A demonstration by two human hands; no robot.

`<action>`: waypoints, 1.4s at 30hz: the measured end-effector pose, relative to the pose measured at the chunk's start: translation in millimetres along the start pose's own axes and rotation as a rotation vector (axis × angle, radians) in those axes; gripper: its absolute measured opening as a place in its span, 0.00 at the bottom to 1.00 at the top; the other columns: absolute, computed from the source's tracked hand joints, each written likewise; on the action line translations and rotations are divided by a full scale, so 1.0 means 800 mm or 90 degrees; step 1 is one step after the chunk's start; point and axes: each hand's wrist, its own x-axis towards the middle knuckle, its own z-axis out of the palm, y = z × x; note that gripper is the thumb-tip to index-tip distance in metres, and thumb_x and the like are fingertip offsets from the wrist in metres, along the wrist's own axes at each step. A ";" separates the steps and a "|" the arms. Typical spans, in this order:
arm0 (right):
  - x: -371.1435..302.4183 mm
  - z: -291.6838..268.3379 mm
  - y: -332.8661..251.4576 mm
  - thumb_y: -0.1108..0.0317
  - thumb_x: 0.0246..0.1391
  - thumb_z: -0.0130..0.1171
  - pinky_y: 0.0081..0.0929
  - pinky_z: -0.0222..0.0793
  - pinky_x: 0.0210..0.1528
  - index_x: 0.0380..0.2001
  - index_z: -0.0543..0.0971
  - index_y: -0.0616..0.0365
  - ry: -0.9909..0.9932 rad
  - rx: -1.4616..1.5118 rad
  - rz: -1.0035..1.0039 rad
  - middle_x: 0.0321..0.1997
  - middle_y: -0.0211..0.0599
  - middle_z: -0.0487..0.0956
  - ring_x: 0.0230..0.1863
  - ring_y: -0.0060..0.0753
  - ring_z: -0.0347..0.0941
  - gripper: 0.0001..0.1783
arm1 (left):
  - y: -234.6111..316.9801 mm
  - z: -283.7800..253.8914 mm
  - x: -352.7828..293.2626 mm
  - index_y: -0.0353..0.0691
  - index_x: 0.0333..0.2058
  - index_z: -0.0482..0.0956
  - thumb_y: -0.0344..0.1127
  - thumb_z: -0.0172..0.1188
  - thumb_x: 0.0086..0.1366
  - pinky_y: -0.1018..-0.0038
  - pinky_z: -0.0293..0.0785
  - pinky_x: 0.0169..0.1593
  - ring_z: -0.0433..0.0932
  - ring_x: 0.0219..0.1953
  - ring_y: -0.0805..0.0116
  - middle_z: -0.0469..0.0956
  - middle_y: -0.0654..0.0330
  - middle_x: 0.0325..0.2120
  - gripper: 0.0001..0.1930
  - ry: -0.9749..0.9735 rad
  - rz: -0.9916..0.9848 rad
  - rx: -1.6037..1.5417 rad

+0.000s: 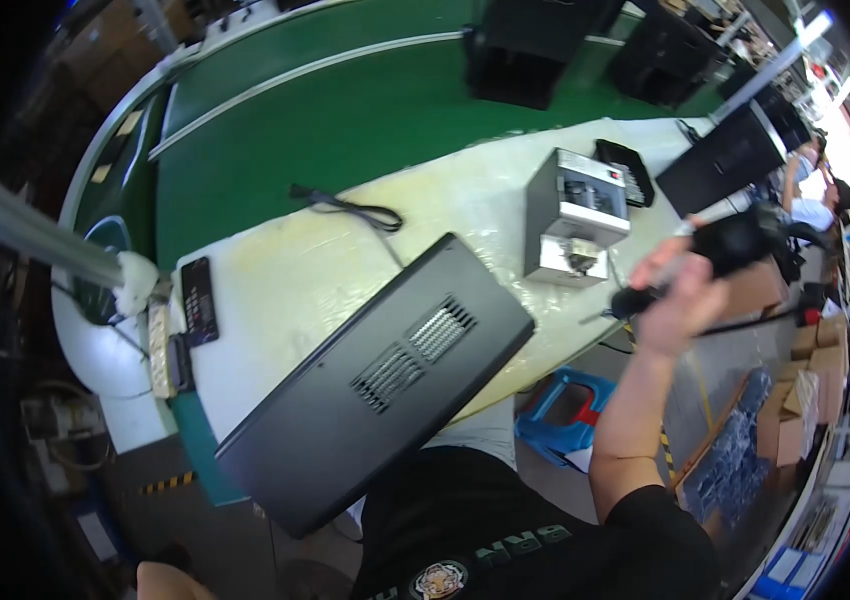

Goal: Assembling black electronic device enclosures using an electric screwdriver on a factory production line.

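My right hand (683,300) is closed around a black electric screwdriver (740,240), both smeared by motion. Its thin bit points left, past the table's right edge. Across the table lies a dark grey metal case (345,350) with two vent grilles, set at a slant and reaching over the near edge; a power cord (375,212) runs from behind it. Close to the screwdriver stands a small grey screw feeder (570,215). Of my left arm only a bit of skin shows at the lower left edge; the hand itself is out of the picture.
The table (275,255) has a pale, wrapped top. A phone (200,300) lies at its left end, by a metal post (55,235). Black cases stand on the green conveyor (375,110) and at right. A blue stool (555,430) is below; people (815,200) sit far right.
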 end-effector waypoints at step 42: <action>-0.067 0.320 -0.095 0.64 0.56 0.59 0.23 0.67 0.18 0.55 0.64 0.64 -0.441 0.367 0.038 0.25 0.39 0.73 0.16 0.29 0.69 0.28 | -0.094 0.138 -0.248 0.34 0.50 0.70 0.45 0.40 0.71 0.69 0.69 0.53 0.72 0.50 0.60 0.71 0.50 0.50 0.21 0.375 0.403 0.303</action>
